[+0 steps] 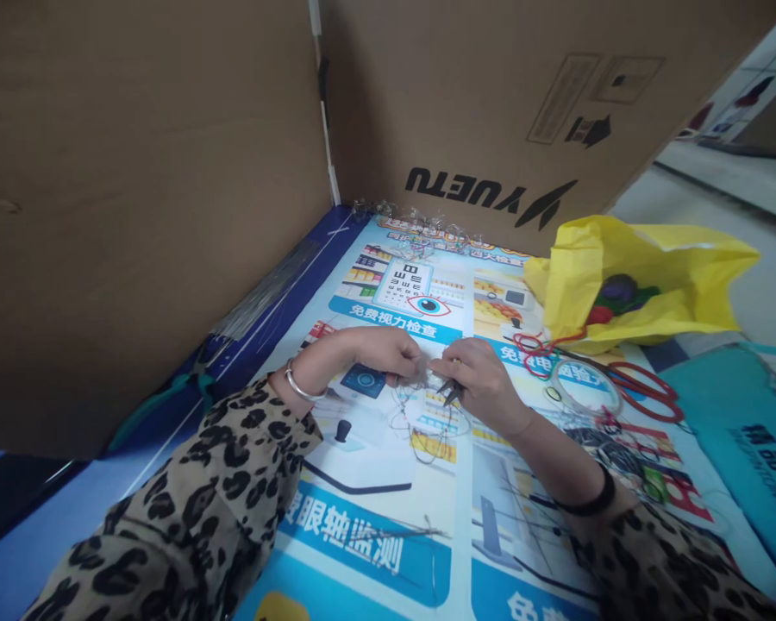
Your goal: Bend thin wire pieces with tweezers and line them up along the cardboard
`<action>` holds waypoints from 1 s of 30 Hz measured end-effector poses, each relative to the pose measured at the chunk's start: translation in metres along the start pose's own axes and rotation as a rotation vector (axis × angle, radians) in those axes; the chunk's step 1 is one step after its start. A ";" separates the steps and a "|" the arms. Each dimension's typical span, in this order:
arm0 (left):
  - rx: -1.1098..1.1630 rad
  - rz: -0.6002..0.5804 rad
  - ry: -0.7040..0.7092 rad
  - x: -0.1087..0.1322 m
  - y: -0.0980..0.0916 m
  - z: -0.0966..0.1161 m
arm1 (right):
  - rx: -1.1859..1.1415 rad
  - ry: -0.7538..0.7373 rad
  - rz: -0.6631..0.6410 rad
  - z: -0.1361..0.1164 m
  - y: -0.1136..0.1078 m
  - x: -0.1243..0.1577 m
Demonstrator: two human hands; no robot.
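Note:
Near the middle of the printed sheet, my left hand (388, 352) is closed, its fingertips pinching a tangle of thin wire (420, 423). Just right of it, my right hand (482, 379) is closed too, fingers wrapped round small dark pliers or cutters (451, 392) whose tips point down. The two hands almost touch. Thin wire loops hang below them onto the sheet. What exactly lies between the fingertips is too small to tell.
Cardboard walls (491, 103) stand behind and left. At the left lie teal-handled pliers (168, 398) and wire lengths (259, 302). At the right are a yellow bag (691, 285), red scissors (647, 392), red cord (534, 349), a clear spool (588, 388) and a teal pouch (730, 414).

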State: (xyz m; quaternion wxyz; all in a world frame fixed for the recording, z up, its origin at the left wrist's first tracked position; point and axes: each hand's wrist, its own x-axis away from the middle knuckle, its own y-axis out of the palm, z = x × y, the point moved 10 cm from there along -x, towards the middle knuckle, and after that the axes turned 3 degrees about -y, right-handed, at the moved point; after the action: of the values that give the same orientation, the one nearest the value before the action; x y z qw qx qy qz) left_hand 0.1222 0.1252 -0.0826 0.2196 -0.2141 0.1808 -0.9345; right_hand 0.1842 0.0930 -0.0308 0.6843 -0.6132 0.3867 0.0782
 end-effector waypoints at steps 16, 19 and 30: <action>-0.193 0.076 -0.038 0.000 -0.006 0.002 | -0.092 -0.013 -0.069 0.002 0.011 0.004; -0.282 0.141 -0.046 0.001 -0.010 0.006 | -0.091 0.005 -0.062 0.003 0.011 0.004; -0.266 0.258 0.012 0.014 -0.028 0.028 | -0.116 0.061 -0.011 0.009 0.007 0.004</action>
State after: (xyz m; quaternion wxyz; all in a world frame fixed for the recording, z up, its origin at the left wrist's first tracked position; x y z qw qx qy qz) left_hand 0.1144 0.1352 -0.0423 0.3064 -0.2105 0.3299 -0.8677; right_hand 0.1863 0.1015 -0.0394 0.6359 -0.6560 0.3989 0.0781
